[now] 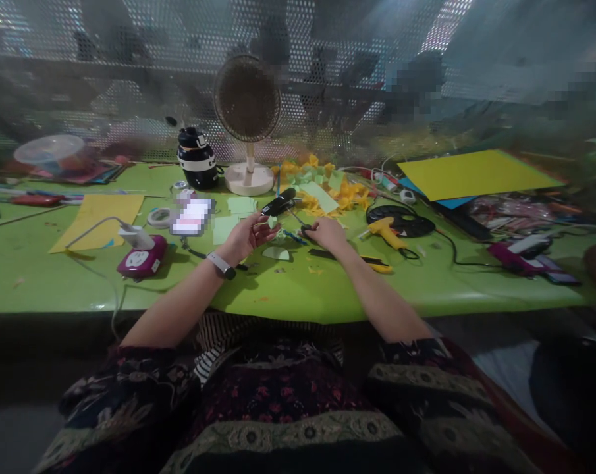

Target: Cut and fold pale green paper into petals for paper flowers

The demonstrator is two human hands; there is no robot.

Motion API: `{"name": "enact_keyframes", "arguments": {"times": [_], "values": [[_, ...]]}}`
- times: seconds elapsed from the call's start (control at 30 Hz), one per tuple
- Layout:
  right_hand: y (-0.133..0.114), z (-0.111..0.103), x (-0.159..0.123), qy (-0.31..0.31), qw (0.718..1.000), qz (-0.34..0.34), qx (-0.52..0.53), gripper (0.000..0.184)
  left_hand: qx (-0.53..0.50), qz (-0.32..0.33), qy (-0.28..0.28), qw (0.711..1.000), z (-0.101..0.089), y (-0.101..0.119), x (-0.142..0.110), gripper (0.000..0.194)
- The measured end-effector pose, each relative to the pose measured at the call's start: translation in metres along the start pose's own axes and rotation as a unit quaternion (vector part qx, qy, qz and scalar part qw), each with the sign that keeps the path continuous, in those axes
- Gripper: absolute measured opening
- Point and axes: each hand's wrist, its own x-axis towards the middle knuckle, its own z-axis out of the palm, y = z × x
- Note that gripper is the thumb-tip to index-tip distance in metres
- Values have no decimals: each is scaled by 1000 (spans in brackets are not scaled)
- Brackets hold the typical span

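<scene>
My left hand, with a watch on its wrist, has its fingers curled at a small pale green paper piece. My right hand is closed on small scissors; their dark handle and thin metal blade point toward the left hand. Just beyond the hands lies a black stapler. A half-round green paper cutout rests on the table below them. Pale green paper sheets lie left of the fingers. Behind the right hand is a pile of yellow paper flowers.
The green-covered table also holds a yellow glue gun, a yellow-handled cutter, a fan, a dark bottle, a lit phone and a purple power adapter with a cable. Yellow sheets lie at right.
</scene>
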Motion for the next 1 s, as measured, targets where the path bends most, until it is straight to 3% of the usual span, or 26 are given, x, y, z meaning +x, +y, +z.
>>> {"name": "enact_keyframes", "arguments": {"times": [0.2,0.33,0.47,0.57,0.67,0.77,1.0], "values": [[7,2,4,-5,1000,-7,26,27,17,20,-12,1000,-3,-6,3,4],[7,0,2,19,998,-6,53,24,24,30,-15,999,-4,-6,5,19],[-6,-3,-10,88,967,-75,227,17,37,43,-23,998,-3,-9,4,19],[-21,-2,-23,25,912,-131,387,11,53,66,-32,996,-2,-13,3,17],[-32,-1,-34,-65,878,-118,459,8,67,91,-54,992,-3,-18,2,17],[-37,-1,-40,-101,869,-92,476,12,92,107,-74,987,-4,-23,2,18],[-41,3,-40,-106,861,-53,494,16,137,132,-108,976,-7,-30,5,28]]}}
